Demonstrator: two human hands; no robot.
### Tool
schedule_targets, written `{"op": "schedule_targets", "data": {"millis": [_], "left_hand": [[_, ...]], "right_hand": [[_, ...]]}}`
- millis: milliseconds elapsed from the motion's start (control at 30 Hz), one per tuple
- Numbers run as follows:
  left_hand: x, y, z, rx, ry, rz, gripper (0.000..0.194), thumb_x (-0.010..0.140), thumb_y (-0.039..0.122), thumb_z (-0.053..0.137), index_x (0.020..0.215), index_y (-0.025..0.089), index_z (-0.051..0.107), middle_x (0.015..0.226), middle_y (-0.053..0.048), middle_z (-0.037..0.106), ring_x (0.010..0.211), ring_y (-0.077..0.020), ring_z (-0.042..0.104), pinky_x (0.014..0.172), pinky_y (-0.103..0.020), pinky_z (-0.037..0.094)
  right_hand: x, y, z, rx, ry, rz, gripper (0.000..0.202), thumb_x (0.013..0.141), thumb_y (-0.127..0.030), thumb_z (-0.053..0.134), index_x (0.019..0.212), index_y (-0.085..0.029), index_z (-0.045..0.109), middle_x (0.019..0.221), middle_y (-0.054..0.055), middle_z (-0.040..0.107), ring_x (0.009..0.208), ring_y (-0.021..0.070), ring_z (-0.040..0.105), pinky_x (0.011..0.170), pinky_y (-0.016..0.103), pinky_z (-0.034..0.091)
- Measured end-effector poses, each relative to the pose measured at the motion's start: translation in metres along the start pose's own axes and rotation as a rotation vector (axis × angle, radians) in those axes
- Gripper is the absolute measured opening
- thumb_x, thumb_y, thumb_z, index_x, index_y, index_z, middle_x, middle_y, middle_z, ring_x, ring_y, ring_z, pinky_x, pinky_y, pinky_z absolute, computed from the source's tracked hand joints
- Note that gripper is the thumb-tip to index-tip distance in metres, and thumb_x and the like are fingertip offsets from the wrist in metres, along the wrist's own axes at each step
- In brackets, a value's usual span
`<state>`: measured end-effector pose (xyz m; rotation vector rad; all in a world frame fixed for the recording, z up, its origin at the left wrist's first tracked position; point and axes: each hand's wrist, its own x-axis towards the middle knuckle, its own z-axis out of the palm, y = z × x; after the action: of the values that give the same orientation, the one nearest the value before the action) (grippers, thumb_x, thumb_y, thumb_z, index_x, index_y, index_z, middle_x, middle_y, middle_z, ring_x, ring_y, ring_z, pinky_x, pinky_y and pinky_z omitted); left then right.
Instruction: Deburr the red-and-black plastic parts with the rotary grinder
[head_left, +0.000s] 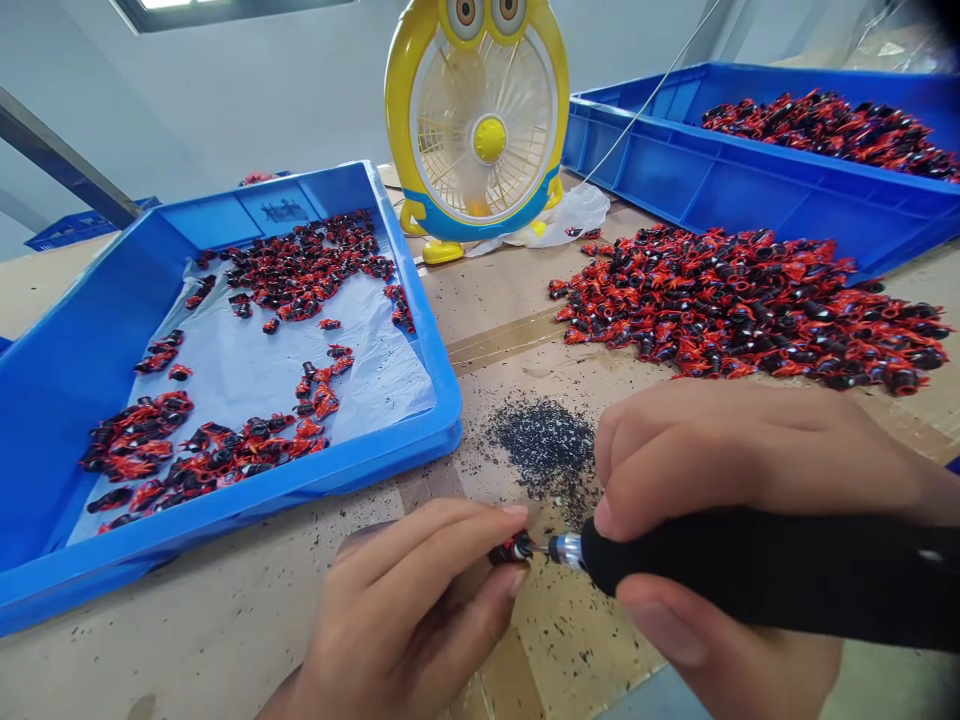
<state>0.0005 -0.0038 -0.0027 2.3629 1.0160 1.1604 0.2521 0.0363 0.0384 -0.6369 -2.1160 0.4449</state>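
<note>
The left hand (409, 590) pinches a small red-and-black part (511, 548) between thumb and fingers, which cover much of it. The right hand (735, 455) grips a black handheld rotary tool (787, 570), its bit at the part's end. Black shavings (544, 440) lie just beyond. 2 blue plastic crates, left (337, 472) and right (697, 182), hold similar parts; a loose heap (750, 300) fronts the right crate. A yellow-and-blue cartoon fan (491, 140) stands between them.
</note>
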Motion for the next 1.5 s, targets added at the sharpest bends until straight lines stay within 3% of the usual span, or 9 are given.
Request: {"op": "schedule_targets", "data": {"millis": [367,567,700,867,1000,1167,1500], "left_hand": [[0.000,-0.001,0.000,0.012,0.002,-0.001,0.021,0.101,0.011,0.073,0.122,0.014,0.077,0.103,-0.007,0.085,0.088,-0.0097,0.083,0.087,-0.008,0.063],[0.001,-0.001,-0.001,0.017,0.003,-0.015,0.020,0.102,0.011,0.074,0.122,0.014,0.076,0.105,-0.006,0.085,0.091,-0.0076,0.082,0.092,-0.006,0.060],[0.001,0.000,-0.001,-0.002,-0.028,-0.010,0.019,0.103,0.011,0.072,0.122,0.014,0.075,0.101,-0.004,0.085,0.089,-0.0071,0.082,0.091,-0.005,0.060],[0.001,0.000,0.000,0.046,-0.012,-0.024,0.019,0.105,0.015,0.072,0.123,0.016,0.075,0.105,-0.005,0.086,0.091,-0.0084,0.083,0.092,-0.007,0.061],[0.001,-0.002,-0.001,0.023,-0.019,-0.010,0.017,0.105,0.014,0.071,0.122,0.015,0.075,0.102,-0.005,0.086,0.089,-0.0082,0.083,0.090,-0.007,0.061],[0.000,-0.003,-0.002,0.060,0.004,-0.004,0.017,0.105,0.016,0.073,0.121,0.015,0.075,0.103,-0.005,0.086,0.090,-0.0084,0.083,0.091,-0.007,0.061],[-0.001,-0.003,0.000,-0.030,0.011,-0.031,0.018,0.104,0.012,0.072,0.121,0.016,0.077,0.104,-0.004,0.086,0.093,-0.0081,0.083,0.091,-0.007,0.061]], "right_hand": [[0.003,0.003,0.005,0.097,-0.019,0.002,0.015,0.087,-0.016,0.080,0.094,-0.016,0.066,0.076,-0.003,0.068,0.066,0.0066,0.066,0.061,0.019,0.058],[0.003,0.005,0.007,0.080,0.023,0.032,0.015,0.090,-0.024,0.080,0.095,-0.019,0.066,0.075,-0.004,0.066,0.064,0.0064,0.065,0.057,0.018,0.055],[0.002,0.004,0.007,0.044,-0.026,0.026,0.015,0.091,-0.024,0.079,0.094,-0.020,0.066,0.076,-0.002,0.070,0.064,0.0091,0.069,0.057,0.021,0.058],[0.002,0.002,0.011,0.028,0.101,0.021,0.010,0.094,-0.025,0.074,0.090,-0.021,0.066,0.072,-0.002,0.069,0.058,0.0094,0.067,0.053,0.022,0.056],[0.005,0.004,0.007,0.058,0.002,-0.009,0.015,0.089,-0.024,0.081,0.092,-0.019,0.067,0.075,-0.001,0.071,0.061,0.0078,0.068,0.056,0.019,0.058],[0.003,0.006,0.007,0.048,0.056,-0.012,0.014,0.092,-0.025,0.079,0.090,-0.020,0.066,0.072,-0.003,0.070,0.061,0.0071,0.068,0.055,0.018,0.057],[0.007,0.012,0.006,0.096,-0.065,-0.049,0.022,0.086,-0.022,0.086,0.097,-0.019,0.067,0.075,-0.002,0.070,0.061,0.0077,0.067,0.054,0.019,0.057]]}}
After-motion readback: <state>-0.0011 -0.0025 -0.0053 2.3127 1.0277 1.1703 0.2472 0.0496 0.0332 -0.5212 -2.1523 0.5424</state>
